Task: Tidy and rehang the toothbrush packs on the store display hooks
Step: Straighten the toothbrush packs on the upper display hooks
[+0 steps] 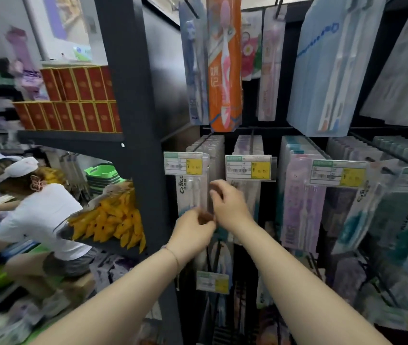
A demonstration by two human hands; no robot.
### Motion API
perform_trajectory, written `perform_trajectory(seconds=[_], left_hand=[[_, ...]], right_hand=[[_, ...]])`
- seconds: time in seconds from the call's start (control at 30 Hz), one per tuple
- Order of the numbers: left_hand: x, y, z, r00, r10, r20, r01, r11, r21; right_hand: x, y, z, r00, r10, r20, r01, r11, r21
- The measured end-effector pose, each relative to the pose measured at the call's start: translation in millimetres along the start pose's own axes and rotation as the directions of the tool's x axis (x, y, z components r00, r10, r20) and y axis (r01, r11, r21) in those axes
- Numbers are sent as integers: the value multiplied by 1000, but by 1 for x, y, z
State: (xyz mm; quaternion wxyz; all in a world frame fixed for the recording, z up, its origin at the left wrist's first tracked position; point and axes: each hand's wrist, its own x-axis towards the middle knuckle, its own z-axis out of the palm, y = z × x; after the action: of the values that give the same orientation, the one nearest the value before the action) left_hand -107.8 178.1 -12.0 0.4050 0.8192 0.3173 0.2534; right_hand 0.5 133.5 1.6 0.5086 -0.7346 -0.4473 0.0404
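White toothbrush packs [191, 192] hang on the leftmost middle hook, behind a price tag [183, 163]. My left hand [193, 232] is at the lower edge of these packs, fingers curled toward them; motion blur hides whether it holds one. My right hand [227, 204] reaches in just right of them, fingers bent at the pack edges, between this hook and the neighbouring row of packs [247, 145]. An orange toothbrush pack [224, 70] hangs on the hook above.
A dark shelf upright [133, 120] stands left of the display. Blue packs [329, 70] and purple packs [302, 202] hang to the right. At the left a person in a white shirt [46, 220] crouches by yellow goods [113, 222] and green baskets [102, 171].
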Motion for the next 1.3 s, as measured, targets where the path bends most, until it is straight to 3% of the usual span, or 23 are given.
perform_trajectory(seconds=[0.27,0.47,0.63,0.77,0.87,1.0,1.17,1.3], left_hand=[[4,-33,-23,998,-41,-48,39,999,-33],[6,-36,-24,1000,-16,21,16,1000,-21],[13,-30,-17,998,-6,55,9,998,-54],[16,-26,-12,998,-32,56,37,996,-79],[16,-23,-10,999,-40,22,42,995,-88],[11,-21,-5,999,-39,-12,37,991,-127],[8,-15,7,998,-62,8,62,953,-295],[-5,2,24,994,72,82,-29,900,-435]], right_hand=[[26,5,19,988,140,58,-147,980,137],[19,3,20,997,8,-83,4,990,143],[20,-2,11,999,-34,-35,30,993,-112],[11,-1,6,997,65,37,-50,949,-311],[-1,5,-1,986,146,87,-104,924,-367],[-21,13,-16,974,209,86,-179,946,-269],[-52,11,-40,991,122,49,-120,992,-46],[-70,15,-62,996,87,-22,-82,985,154]])
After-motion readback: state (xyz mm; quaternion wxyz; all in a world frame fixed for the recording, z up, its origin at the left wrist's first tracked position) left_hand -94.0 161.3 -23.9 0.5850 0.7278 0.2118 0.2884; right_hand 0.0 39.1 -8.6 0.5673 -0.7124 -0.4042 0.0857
